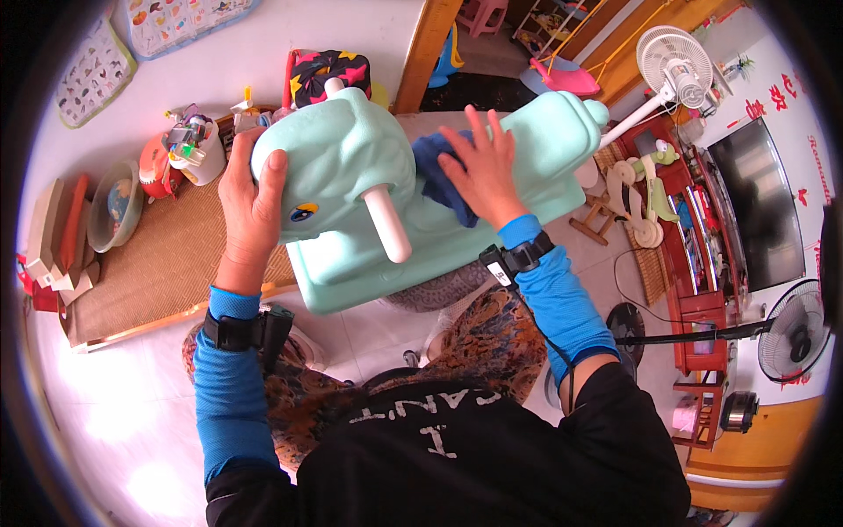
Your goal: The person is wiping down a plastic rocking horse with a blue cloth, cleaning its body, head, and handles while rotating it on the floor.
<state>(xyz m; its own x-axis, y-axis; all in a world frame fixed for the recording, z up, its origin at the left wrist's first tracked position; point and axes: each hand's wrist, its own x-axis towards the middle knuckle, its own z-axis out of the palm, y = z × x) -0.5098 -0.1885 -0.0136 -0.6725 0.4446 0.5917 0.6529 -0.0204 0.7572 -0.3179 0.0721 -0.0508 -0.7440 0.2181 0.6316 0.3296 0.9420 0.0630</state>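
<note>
A mint-green plastic rocking horse lies before me, its head toward the left and its seat end toward the upper right. My left hand grips the muzzle, with the thumb on the near side by the painted eye. A white handle peg juts from the head toward me, and another peg tip shows on the far side. Behind the head, a crumpled dark blue cloth rests on the toy's body. My right hand lies over the cloth with its fingers spread.
A round patterned stool or cushion is partly visible beneath the toy. At left, a woven-mat bench holds a basin and a white bucket. Two fans, a ride-on toy and a red cabinet stand at right.
</note>
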